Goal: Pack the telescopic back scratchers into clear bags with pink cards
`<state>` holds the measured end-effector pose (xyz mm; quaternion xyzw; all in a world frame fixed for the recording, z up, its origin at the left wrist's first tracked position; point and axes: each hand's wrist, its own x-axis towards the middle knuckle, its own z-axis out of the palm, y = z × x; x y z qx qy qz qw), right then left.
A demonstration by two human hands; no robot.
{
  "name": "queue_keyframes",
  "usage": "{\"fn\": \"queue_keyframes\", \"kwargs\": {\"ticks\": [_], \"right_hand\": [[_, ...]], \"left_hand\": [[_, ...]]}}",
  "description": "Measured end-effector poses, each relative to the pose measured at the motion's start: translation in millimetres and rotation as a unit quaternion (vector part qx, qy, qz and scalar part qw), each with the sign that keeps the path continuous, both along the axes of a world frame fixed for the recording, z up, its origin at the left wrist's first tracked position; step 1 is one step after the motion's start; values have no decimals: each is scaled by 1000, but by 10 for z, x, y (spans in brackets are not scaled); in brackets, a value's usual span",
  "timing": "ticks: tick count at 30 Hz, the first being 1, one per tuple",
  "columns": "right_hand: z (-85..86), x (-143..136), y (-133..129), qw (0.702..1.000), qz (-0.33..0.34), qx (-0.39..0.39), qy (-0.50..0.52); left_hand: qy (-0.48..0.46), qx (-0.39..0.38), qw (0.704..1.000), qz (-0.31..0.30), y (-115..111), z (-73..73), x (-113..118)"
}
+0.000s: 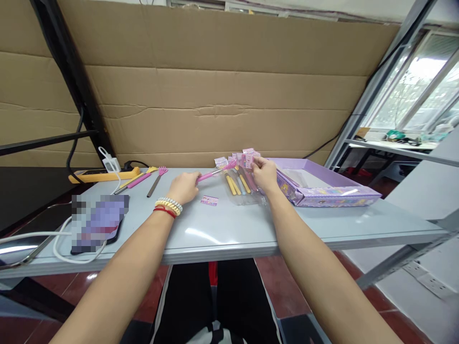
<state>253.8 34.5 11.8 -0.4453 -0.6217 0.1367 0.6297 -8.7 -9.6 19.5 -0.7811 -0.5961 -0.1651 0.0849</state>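
My left hand (184, 187) is closed round the handle of a pink back scratcher (215, 173), whose clawed head points right, over the bagged pieces. My right hand (264, 174) pinches the upper end of the clear packets (238, 184), which have pink and purple labels and hold yellow, pink and bluish handles. A small pink label (209, 200) lies flat on the table between my hands. Beside my right hand stands an open purple box (333, 197) with some clear plastic inside.
More scratchers, one with a pink head (156, 182), lie on the grey table (229, 234) at the left. A phone (102, 224) with a white cable is at the front left, before a yellow power strip (93, 176). A cardboard panel (222, 86) stands behind.
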Motion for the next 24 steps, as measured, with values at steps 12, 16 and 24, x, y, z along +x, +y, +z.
{"fn": "queue_keyframes", "kwargs": {"ticks": [12,16,24], "right_hand": [[34,-70,-33,993,-6,-36,116],[42,-71,-53,995,-30,-25,97],[-2,-51,-10,1000,-1,2,2]], "left_hand": [[5,0,1000,-11,-6,5,-2],[0,0,1000,-14,3,2,-2],[-6,0,1000,-15,-3,13,-7]]}}
